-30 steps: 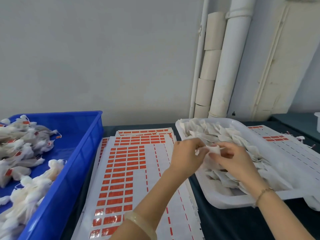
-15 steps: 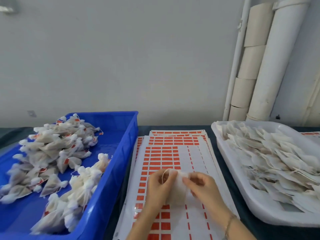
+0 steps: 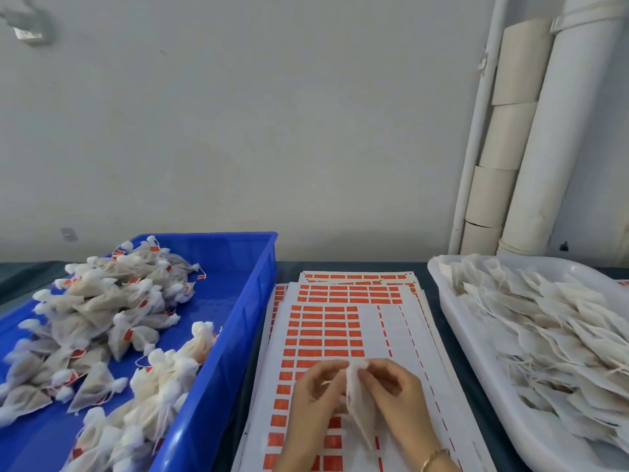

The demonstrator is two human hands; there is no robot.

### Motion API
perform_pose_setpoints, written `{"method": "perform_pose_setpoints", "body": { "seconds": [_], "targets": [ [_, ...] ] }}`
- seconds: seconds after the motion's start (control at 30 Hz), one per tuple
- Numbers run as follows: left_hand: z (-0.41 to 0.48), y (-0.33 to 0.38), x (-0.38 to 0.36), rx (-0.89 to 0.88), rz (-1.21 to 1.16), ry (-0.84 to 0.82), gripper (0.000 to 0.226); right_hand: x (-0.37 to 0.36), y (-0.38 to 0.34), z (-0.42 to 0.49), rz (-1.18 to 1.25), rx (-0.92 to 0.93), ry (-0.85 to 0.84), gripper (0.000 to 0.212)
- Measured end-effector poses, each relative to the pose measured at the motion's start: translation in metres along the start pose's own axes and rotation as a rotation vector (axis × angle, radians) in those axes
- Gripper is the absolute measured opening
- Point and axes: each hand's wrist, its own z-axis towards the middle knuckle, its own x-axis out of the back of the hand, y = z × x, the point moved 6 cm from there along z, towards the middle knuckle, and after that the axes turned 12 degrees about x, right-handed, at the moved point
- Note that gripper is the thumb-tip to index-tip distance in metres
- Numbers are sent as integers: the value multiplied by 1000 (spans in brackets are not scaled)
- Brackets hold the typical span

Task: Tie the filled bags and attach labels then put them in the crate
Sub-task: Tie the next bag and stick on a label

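Crate [image 3: 238,321]: one, blue plastic, your left; tied bags [image 3: 102,311] heaped inside, uncountable.
Label sheets [image 3: 391,321]: overlapping stack on bench [image 3: 289,269], orange rectangles.
Bag [image 3: 360,410]: one, thin white fabric; your left hand [image 3: 313,393] and right hand [image 3: 394,386] pinch its top over the sheets.
Tray [image 3: 476,376]: one, white, rounded; flat bags [image 3: 551,335] piled.

You are facing a pale grey wall [image 3: 272,114]. At the right, a thick white pipe [image 3: 551,148] and a thin white pipe [image 3: 476,148] are running up it, with beige tube sections [image 3: 507,137] sitting stacked between them. A dark table cover [image 3: 23,277] is lying below. A small grey plate [image 3: 68,234] is sitting low on the wall, and a blurred fixture [image 3: 29,27] is hanging top left.
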Motion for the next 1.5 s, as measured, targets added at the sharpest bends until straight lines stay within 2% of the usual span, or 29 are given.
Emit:
{"method": "perform_pose_setpoints", "body": {
  "seconds": [0.2, 0.33, 0.43, 0.5, 0.6, 0.73, 0.83, 0.97, 1.07, 1.17, 1.3, 1.5],
  "targets": [
    [-5, -1, -9, -83, 169, -58, 35, -2, -5, -6, 180, -10, -67, 13],
    [-9, -1, -7, -87, 190, -11, 32, -4, -9, -11, 231, -22, -109, 14],
    [-9, 1, -2, -135, 226, 90, 17, -6, -11, -11, 208, -25, -69, 12],
    [-9, 0, 2, -150, 225, 170, 8, -6, -13, -10, 171, 4, -56, 18],
    [-11, 1, 10, -186, 223, 279, 7, -4, -16, -11, 171, 80, -43, 30],
    [-11, 3, 14, -197, 218, 352, 9, 1, -11, -12, 116, 111, -10, 10],
    [-10, 0, 13, -171, 194, 328, 9, 1, -11, -12, 98, 94, -14, 16],
    [-13, -1, 10, -156, 89, 240, 22, -2, -15, -14, 52, 145, -37, 20],
    [-12, 0, 5, -154, 124, 196, 26, -2, -19, -15, 0, 191, -23, 18],
    [-9, -6, 5, -115, 181, 209, 14, -3, -24, -18, -109, 274, -44, 15],
    [-9, -6, 8, -134, 197, 234, 10, -4, -28, -19, -210, 358, -64, 21],
    [-13, 0, 8, -154, 198, 239, 7, -2, -23, -19, -364, 379, -31, 18]
  ]
}}
